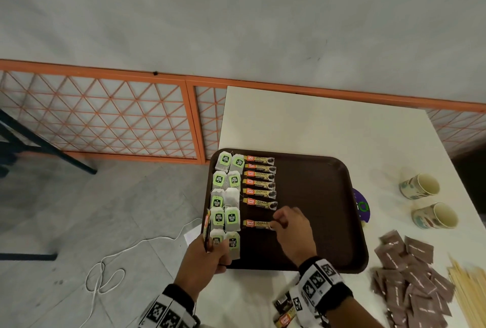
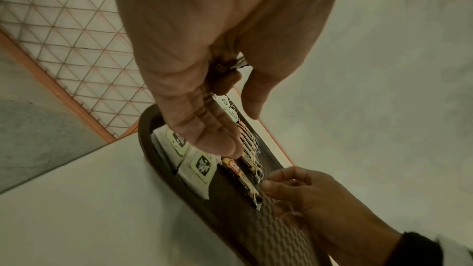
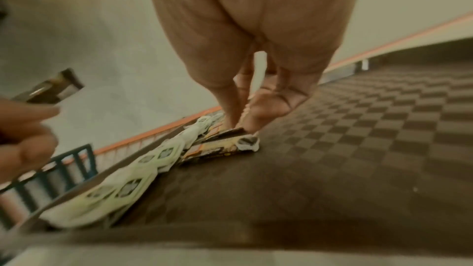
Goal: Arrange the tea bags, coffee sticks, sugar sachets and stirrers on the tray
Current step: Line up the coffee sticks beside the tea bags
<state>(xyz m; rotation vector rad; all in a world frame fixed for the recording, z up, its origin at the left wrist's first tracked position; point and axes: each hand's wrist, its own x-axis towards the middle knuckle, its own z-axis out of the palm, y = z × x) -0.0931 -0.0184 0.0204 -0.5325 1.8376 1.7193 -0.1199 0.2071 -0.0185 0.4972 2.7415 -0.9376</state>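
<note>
A brown tray (image 1: 315, 183) lies on the white table. Two columns of green-tagged tea bags (image 1: 226, 196) fill its left side, and a column of coffee sticks (image 1: 260, 183) lies beside them. My right hand (image 1: 274, 224) pinches the right end of the nearest coffee stick (image 1: 256, 224), which lies flat on the tray below that column; the right wrist view shows my fingertips (image 3: 252, 124) on it. At the tray's left edge my left hand (image 1: 210, 251) grips a bundle of coffee sticks (image 1: 207, 230) upright. Brown sugar sachets (image 1: 410, 275) and wooden stirrers (image 1: 470, 293) lie on the table at right.
Two paper cups (image 1: 423, 185) lie on their sides right of the tray. A purple object (image 1: 362, 204) pokes out from under the tray's right rim. More coffee sticks (image 1: 285, 314) lie on the table by my right wrist. An orange lattice fence (image 1: 105, 117) stands behind, and a white cable (image 1: 110, 270) lies on the floor.
</note>
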